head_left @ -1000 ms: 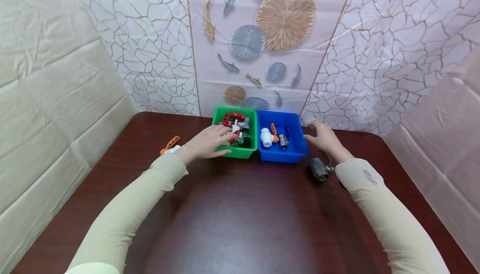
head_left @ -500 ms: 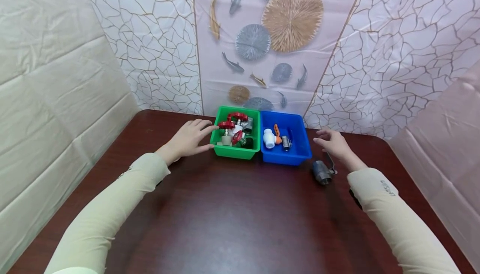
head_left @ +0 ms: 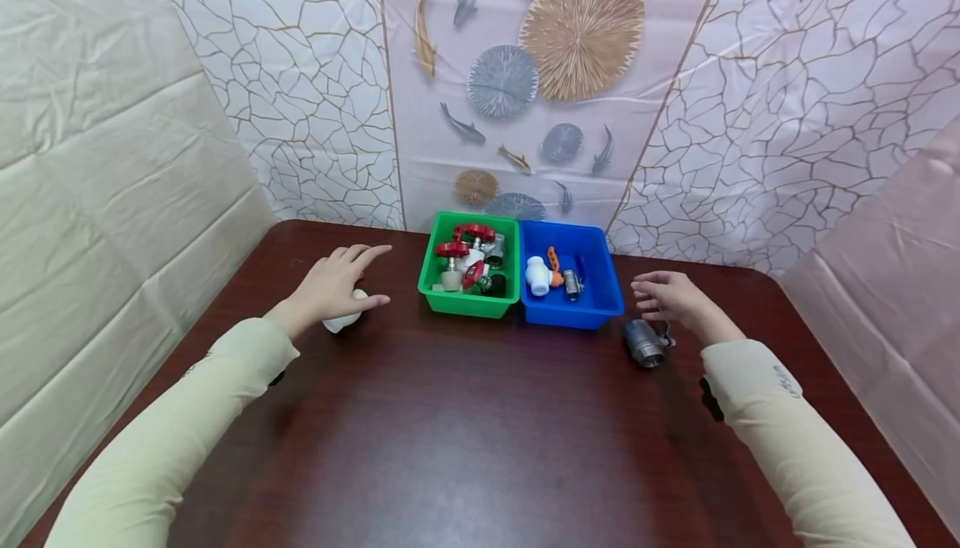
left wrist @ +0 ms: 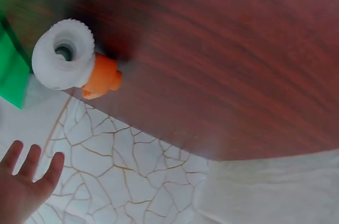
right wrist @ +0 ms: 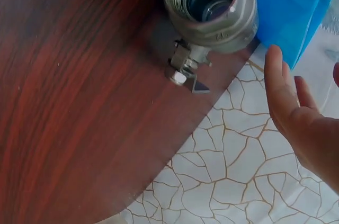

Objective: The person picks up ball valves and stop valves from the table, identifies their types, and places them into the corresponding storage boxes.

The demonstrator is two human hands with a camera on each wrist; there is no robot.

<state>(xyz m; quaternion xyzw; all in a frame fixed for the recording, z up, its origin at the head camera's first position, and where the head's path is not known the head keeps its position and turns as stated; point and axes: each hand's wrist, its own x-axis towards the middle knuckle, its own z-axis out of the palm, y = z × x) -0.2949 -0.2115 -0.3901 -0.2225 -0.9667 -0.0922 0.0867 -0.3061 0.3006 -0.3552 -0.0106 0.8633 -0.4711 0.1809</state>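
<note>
My left hand (head_left: 330,285) hovers with fingers spread above a white plastic ball valve (head_left: 342,322), which it partly hides in the head view. The left wrist view shows that valve's white threaded body (left wrist: 63,57) and its orange handle (left wrist: 101,77), apart from the fingers. On the right, my right hand (head_left: 678,299) is held loosely over a metal ball valve (head_left: 645,344) lying on the table. Its threaded mouth and small lever bracket (right wrist: 186,65) show in the right wrist view, with the fingers not touching them. Neither hand holds anything.
A green bin (head_left: 468,306) with several red-handled valves stands at the back middle. Against it sits a blue bin (head_left: 570,317) holding a white valve (head_left: 537,275) with an orange handle and a small metal valve (head_left: 572,285). Patterned cloth walls surround the table (head_left: 465,414).
My left hand has moved left, from over the green bin to the white valve. The right hand has drawn away from the blue bin's edge to above the metal valve.
</note>
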